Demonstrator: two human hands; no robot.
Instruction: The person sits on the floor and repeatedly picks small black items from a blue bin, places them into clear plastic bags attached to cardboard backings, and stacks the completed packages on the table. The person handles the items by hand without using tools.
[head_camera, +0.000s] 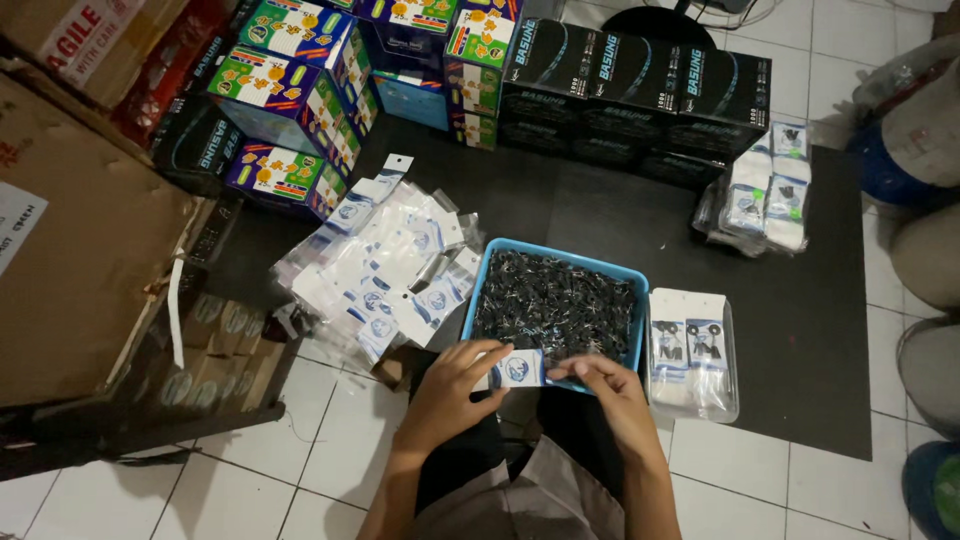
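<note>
Small white paper header card with blue round emblem (519, 368): pinched between both hands just over the near rim of the tray, above the lap.

Left hand (452, 385): grip closed lightly on the card's left edge, thumb and fingertips only.

Right hand (607, 388): grip closed on the card's right edge, fingers curled; whether a small dark part sits under them cannot be told.

Shallow blue rectangular plastic tray (476, 290): on the black floor mat (800, 330), heaped with small black plastic pieces (555, 305), touching the card's far side.

Loose pile of empty clear plastic sleeves with white-and-blue cards (385, 270): on the floor just left of the tray.

Neat stack of filled clear packets showing black parts (692, 358): just right of the tray.

Further bundle of packed sleeves (765, 190): well apart, at the mat's far right.

Black cartons (640, 85) and colourful printed boxes (300, 95): stacked along the far side; brown cardboard box (80, 250) at left.

Handling note, as a judgement: best held by the edges, kept flat and square, pinch light to avoid creasing, card held close over the tray so that dropped pieces fall back in.
</note>
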